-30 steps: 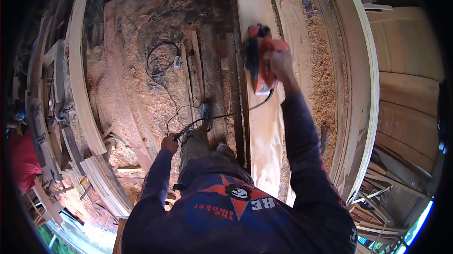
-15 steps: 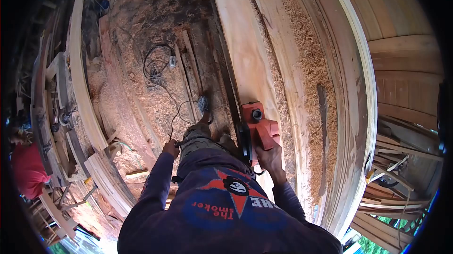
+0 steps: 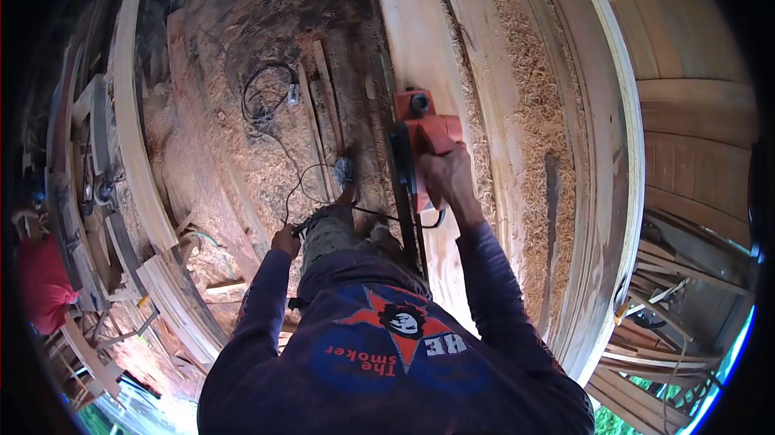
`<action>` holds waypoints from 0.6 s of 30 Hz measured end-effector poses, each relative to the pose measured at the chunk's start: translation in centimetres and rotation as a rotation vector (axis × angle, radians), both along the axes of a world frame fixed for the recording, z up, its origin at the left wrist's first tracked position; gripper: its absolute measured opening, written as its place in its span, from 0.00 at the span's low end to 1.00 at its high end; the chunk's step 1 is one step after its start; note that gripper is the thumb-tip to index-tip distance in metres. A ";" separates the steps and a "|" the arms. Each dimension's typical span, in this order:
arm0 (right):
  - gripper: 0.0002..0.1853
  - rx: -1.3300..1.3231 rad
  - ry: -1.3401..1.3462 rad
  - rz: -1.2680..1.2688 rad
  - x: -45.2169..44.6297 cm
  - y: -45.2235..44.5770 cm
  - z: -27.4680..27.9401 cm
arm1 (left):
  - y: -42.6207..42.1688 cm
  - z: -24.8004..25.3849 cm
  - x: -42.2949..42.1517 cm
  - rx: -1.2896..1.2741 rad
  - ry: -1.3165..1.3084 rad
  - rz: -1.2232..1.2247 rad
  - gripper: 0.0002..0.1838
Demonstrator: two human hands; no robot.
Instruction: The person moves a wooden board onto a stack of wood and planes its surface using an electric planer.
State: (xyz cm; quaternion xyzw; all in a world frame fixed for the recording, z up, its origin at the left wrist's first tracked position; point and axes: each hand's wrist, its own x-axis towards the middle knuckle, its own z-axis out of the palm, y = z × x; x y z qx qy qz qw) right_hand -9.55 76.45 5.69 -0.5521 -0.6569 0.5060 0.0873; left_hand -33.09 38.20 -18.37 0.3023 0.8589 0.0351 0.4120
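My right hand point(image 3: 450, 179) is closed round the handle of a red electric planer point(image 3: 428, 132). The tool rests on a long pale board point(image 3: 413, 39), near its left edge. From the rear of the planer a black power cord point(image 3: 379, 214) runs left across my legs. My left hand point(image 3: 286, 239) is closed on that cord, out to the left beside my knee.
Wood shavings point(image 3: 539, 71) cover the boards on the right. A coiled cable point(image 3: 262, 100) lies on the shaving-strewn floor near my foot point(image 3: 344, 168). Planks point(image 3: 137, 136) stand at the left. A person in red point(image 3: 47, 281) is at the far left.
The planer and my right hand came back toward my body, then moved forward again along the board. My left hand keeps its hold on the cord.
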 end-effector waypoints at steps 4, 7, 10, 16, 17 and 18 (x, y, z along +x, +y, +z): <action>0.08 0.051 -0.015 -0.078 -5.1 4.9 0.2 | 1.3 1.6 -0.4 -0.025 -0.022 0.068 0.14; 0.08 0.028 0.102 -0.087 -8.1 8.8 -1.7 | 1.4 1.3 -0.6 -0.054 -0.019 0.119 0.14; 0.08 -0.049 0.099 -0.130 -11.6 12.6 -1.8 | 1.4 1.0 -0.9 -0.008 -0.074 0.191 0.14; 0.08 -0.036 0.149 -0.107 -18.1 20.6 -3.0 | 3.6 2.1 -2.1 0.047 -0.062 0.244 0.16; 0.08 -0.026 0.159 -0.108 -19.2 22.1 -3.7 | 4.3 2.3 -2.4 0.045 -0.063 0.254 0.16; 0.07 -0.022 0.153 -0.095 -20.5 23.2 -3.2 | 4.7 2.3 -2.8 0.087 -0.062 0.263 0.15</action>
